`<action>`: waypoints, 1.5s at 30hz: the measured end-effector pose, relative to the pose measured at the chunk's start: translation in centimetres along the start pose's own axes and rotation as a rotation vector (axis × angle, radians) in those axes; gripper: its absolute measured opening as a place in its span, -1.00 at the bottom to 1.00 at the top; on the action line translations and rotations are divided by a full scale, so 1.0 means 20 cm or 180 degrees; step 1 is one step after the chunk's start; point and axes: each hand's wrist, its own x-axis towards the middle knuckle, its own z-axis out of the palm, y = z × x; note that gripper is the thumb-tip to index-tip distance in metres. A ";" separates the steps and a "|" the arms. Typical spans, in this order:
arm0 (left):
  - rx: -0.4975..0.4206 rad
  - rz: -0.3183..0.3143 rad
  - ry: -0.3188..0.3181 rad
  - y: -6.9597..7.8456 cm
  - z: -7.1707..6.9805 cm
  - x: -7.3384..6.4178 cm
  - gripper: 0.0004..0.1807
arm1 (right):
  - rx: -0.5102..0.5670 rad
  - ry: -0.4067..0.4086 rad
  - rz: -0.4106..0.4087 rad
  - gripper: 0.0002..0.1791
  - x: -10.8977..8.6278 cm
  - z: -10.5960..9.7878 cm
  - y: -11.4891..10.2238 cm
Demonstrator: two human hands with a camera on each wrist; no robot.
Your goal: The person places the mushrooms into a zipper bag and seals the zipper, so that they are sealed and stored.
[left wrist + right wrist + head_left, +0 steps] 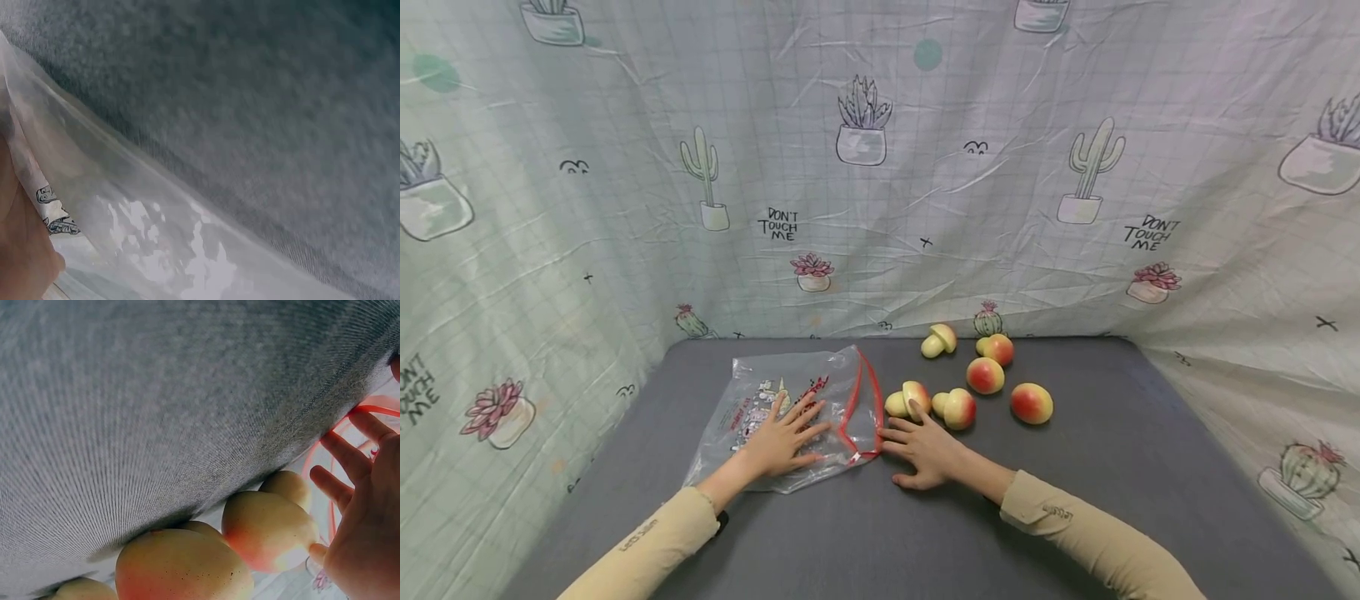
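Note:
A clear plastic bag [820, 367] with printed pictures and a red band along its mouth lies flat on the table. My left hand [778, 446] rests on its printed side, fingers spread. In the left wrist view, part of that hand [25, 244] shows beside the glossy bag film [156, 231]. My right hand [928, 454] has its fingers stretched out, the tips right at the red band [382, 410]. Just beyond it sits a yellow-and-red toy mushroom [895, 404], partly overlapped by a finger. Another toy mushroom [957, 408] stands close to its right.
Several more toy mushrooms are scattered behind and to the right: a paler one [942, 337], one near the back edge [997, 350], and two showing rounded caps [985, 376]. A curtain printed with potted cacti [925, 250] hangs around the grey table [850, 550].

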 end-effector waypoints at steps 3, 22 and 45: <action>0.0104 0.0080 0.0200 0.00 0.02 0.01 -0.35 | 0.0003 0.0025 -0.0003 -0.36 0.00 0.00 0.00; 0.0078 -0.0143 0.0080 0.05 0.01 0.05 -0.27 | -0.0067 0.0000 -0.0067 -0.31 0.01 0.01 0.03; -0.0152 0.0275 0.0149 0.02 0.08 0.07 -0.27 | 0.0006 -0.0064 -0.0003 -0.32 0.01 0.02 0.02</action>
